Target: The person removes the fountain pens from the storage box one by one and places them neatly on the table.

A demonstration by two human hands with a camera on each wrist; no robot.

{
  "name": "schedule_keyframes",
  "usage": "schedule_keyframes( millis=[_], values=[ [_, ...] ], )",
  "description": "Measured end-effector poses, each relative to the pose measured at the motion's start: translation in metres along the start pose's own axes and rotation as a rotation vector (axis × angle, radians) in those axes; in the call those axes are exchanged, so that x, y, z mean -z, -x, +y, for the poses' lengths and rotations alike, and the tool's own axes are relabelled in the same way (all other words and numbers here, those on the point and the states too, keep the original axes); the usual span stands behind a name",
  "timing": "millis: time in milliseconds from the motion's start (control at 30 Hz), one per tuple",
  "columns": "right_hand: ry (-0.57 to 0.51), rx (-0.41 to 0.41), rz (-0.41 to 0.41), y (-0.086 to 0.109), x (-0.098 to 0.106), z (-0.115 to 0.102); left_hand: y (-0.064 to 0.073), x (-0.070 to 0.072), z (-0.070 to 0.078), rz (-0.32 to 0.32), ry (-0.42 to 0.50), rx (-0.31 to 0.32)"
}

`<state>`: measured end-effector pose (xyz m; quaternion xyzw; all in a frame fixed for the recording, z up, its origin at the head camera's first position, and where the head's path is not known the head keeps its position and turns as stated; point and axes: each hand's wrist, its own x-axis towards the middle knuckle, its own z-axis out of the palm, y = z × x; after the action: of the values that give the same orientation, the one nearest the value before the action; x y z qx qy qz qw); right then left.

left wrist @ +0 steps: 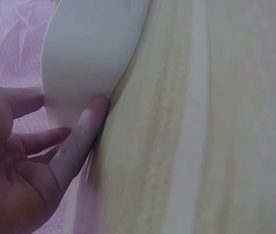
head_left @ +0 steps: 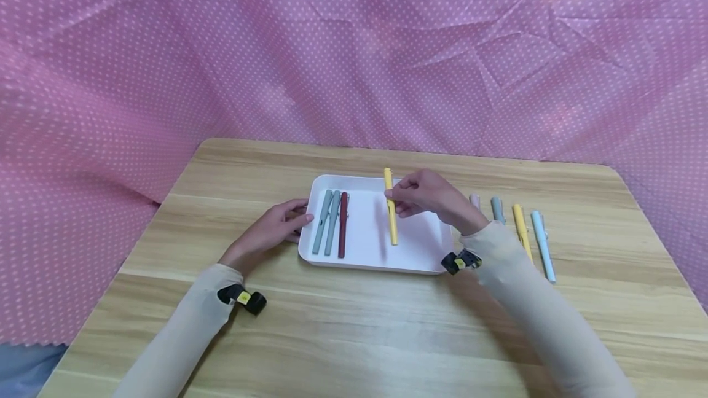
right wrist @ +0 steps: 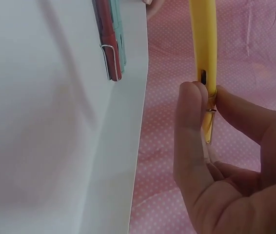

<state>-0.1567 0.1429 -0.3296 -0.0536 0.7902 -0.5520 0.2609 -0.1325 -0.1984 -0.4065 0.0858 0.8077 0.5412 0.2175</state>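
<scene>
My right hand (head_left: 428, 195) pinches a yellow pen (head_left: 393, 226) between thumb and fingers, above the white tray (head_left: 362, 265). The pen stands tilted, its clip end up, and throws a shadow on the tray floor. In the right wrist view the fingertips (right wrist: 190, 100) press on the yellow barrel near the clip. My left hand (head_left: 273, 224) holds the tray's left end, thumb at the rim and other fingers against the outer wall (left wrist: 87, 53). Inside the tray, two grey-green pens (head_left: 322, 223) and a dark red pen (head_left: 343, 226) lie side by side at the left.
Right of the tray, partly behind the right forearm, several pens lie on the wooden table (head_left: 354, 324): a pale purple one (head_left: 474, 200), a grey-blue one (head_left: 497, 209), a yellow one (head_left: 520, 226) and a light blue one (head_left: 543, 244). A pink dotted curtain (head_left: 332, 48) hangs behind.
</scene>
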Motion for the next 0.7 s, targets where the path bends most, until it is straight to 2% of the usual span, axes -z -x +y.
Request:
schedule_keyframes(
  millis=[367,700],
  values=[
    [0.000,0.008,0.048,0.033,0.021,0.022,0.001,0.002,0.005,0.002,-0.017,0.023],
    [0.010,-0.018,0.097,0.066,0.033,0.038,0.001,0.000,0.004,0.002,-0.009,0.028]
  ],
)
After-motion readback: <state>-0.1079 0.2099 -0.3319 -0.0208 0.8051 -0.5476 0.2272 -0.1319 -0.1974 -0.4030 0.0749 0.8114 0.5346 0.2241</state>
